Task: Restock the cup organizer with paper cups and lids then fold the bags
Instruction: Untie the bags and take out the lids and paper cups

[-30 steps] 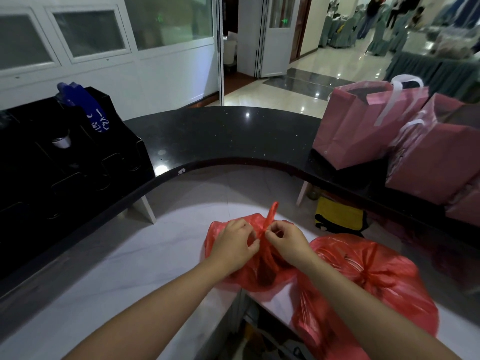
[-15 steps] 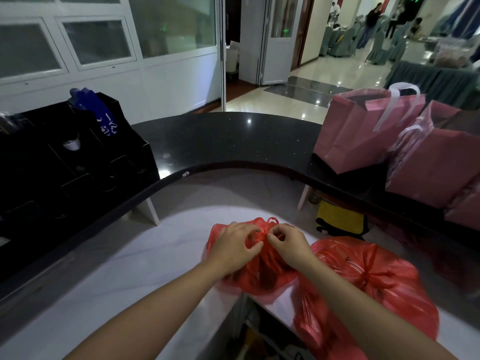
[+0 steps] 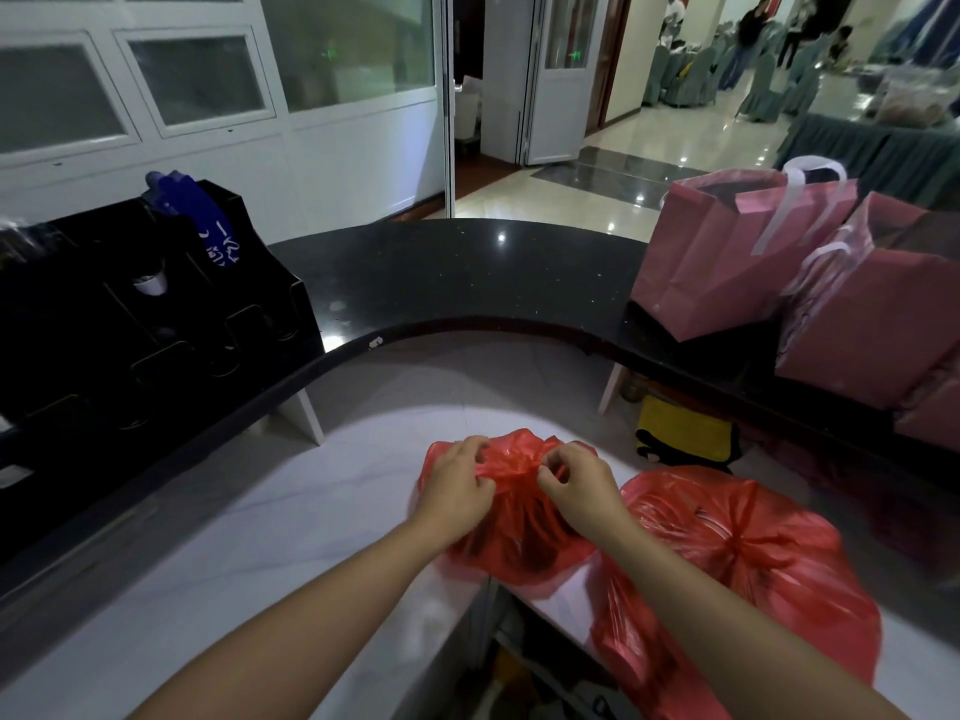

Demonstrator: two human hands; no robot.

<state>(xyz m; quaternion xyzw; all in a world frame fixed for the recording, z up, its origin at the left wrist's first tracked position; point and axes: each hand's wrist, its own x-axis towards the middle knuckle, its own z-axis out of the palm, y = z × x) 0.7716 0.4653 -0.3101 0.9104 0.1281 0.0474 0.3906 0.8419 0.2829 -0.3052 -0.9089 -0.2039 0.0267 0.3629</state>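
Observation:
A small red plastic bag (image 3: 519,532) lies on the white marble counter (image 3: 291,517) in front of me. My left hand (image 3: 454,485) and my right hand (image 3: 576,480) both pinch the gathered plastic at its top, a little apart. A second, larger red plastic bag (image 3: 748,558), tied shut, lies to the right. The black cup organizer (image 3: 156,314) stands at the left on the raised black counter, with a blue sleeve of cups (image 3: 208,226) and a white cup (image 3: 150,283) in it. The bags' contents are hidden.
Pink paper gift bags (image 3: 727,257) stand on the curved black counter (image 3: 467,272) at the right. A yellow and black item (image 3: 685,433) sits under that counter. The white counter's front edge drops off beneath the bags. People and covered chairs fill the hall behind.
The upright handle strip of the small bag has been pulled down and loosened. My hands have moved slightly apart on the bag's top. The view has tilted down a little.

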